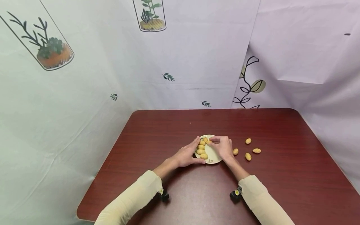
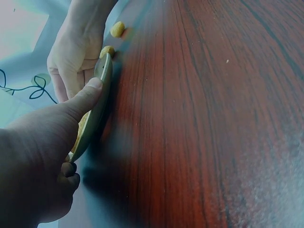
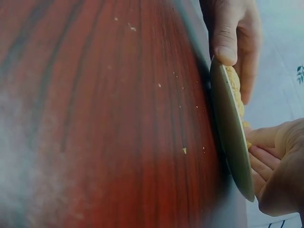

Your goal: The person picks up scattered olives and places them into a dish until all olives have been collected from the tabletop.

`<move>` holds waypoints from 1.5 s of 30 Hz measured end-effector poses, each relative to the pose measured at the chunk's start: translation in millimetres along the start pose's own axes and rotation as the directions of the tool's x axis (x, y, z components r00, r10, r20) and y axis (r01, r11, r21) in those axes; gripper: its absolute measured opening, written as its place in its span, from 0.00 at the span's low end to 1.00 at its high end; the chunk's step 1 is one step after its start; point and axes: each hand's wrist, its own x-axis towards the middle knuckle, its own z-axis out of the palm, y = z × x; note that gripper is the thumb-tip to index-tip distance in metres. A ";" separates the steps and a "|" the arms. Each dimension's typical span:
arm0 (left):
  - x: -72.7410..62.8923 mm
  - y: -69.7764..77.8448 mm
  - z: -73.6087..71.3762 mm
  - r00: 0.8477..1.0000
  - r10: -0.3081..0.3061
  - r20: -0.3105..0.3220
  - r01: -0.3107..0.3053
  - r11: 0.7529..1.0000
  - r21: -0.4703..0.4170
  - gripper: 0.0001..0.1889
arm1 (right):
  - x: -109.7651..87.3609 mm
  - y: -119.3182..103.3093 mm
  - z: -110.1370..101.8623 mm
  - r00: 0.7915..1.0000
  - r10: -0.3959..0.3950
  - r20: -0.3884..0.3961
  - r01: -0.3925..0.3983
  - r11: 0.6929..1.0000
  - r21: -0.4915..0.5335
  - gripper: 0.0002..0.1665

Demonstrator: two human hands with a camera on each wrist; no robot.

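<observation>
Cream-coloured and round, a plate (image 1: 213, 155) sits on the dark red wood-grain table (image 1: 160, 125), and only the head view shows its upper face: tan-yellow nuts (image 1: 201, 151) lined up along the left side, little dark printed marks near the rim, and four loose nuts (image 1: 248, 156) on the tabletop to the right. From the right wrist, the plate's olive underside (image 3: 232, 128) shows, along with pale crumbs (image 3: 185, 150) scattered on the wood; the left wrist view catches the left thumb laid over the rim. Spread wide, the left hand (image 1: 185, 155) grips the plate, its thumb at the near edge and its fingers along the far left edge. Above the plate, the right hand (image 1: 223, 147) has thumb and fingertips drawn together, pinching one nut (image 1: 209, 142) beside the far end of the row; whether that nut touches the plate, I cannot tell.
</observation>
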 end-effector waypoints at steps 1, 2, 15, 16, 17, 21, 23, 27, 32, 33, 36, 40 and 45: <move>-0.1 -0.1 0.1 1.000 -0.002 0.001 0.002 1.000 0.000 0.60 | -0.4 -0.2 0.0 1.000 0.001 0.003 -0.001 1.000 0.001 0.10; -0.1 -0.3 0.1 1.000 -0.004 0.001 0.004 1.000 0.000 0.60 | -0.9 -0.3 0.1 1.000 0.002 0.008 -0.002 1.000 0.002 0.11; 0.6 -1.2 1.2 1.000 -0.003 -0.003 0.003 1.000 0.013 0.60 | -4.0 -4.0 1.7 0.999 -0.007 0.051 0.006 1.000 0.025 0.16; 0.5 -1.1 1.1 1.000 -0.003 -0.002 0.004 1.000 0.014 0.60 | -4.3 -4.5 2.2 0.999 -0.001 0.052 0.000 1.000 0.031 0.17; 0.5 -0.9 1.1 1.000 -0.003 -0.003 0.003 1.000 0.014 0.60 | -4.4 -4.9 2.5 0.999 0.004 0.051 -0.006 0.999 0.036 0.17; 0.1 -0.3 1.0 1.000 -0.003 -0.005 0.003 1.000 0.010 0.60 | -4.1 -5.6 3.3 0.999 0.011 0.050 -0.013 0.999 0.044 0.19; -0.2 0.0 0.9 1.000 -0.004 -0.006 0.004 1.000 0.008 0.60 | -4.0 -5.9 3.4 0.999 0.015 0.052 -0.018 0.999 0.051 0.20; -0.4 0.2 0.5 1.000 -0.002 -0.006 0.002 1.000 0.005 0.60 | -4.6 -5.9 3.2 0.998 0.020 0.058 -0.023 0.998 0.056 0.20; -0.5 0.8 -0.3 1.000 0.000 -0.009 0.000 1.000 0.004 0.60 | -4.8 -3.8 0.8 0.997 0.013 0.070 -0.018 0.997 0.073 0.21; -0.5 1.0 -0.5 1.000 -0.001 -0.010 0.001 1.000 0.001 0.60 | -4.7 -3.6 -0.2 0.997 0.011 0.070 -0.017 0.997 0.080 0.21; -0.4 1.1 -0.6 1.000 -0.005 -0.010 0.005 1.000 0.000 0.60 | -4.5 -3.6 -3.4 0.997 0.006 0.071 -0.013 0.995 0.099 0.21; -0.6 1.1 -0.6 1.000 -0.013 -0.001 0.013 1.000 -0.003 0.60 | -4.6 -3.6 -7.1 0.997 0.001 0.072 -0.008 0.995 0.098 0.20; -0.8 1.3 -0.4 1.000 -0.015 0.002 0.015 1.000 -0.016 0.60 | -5.2 -2.4 -13.7 0.998 -0.006 0.056 0.000 0.994 0.108 0.20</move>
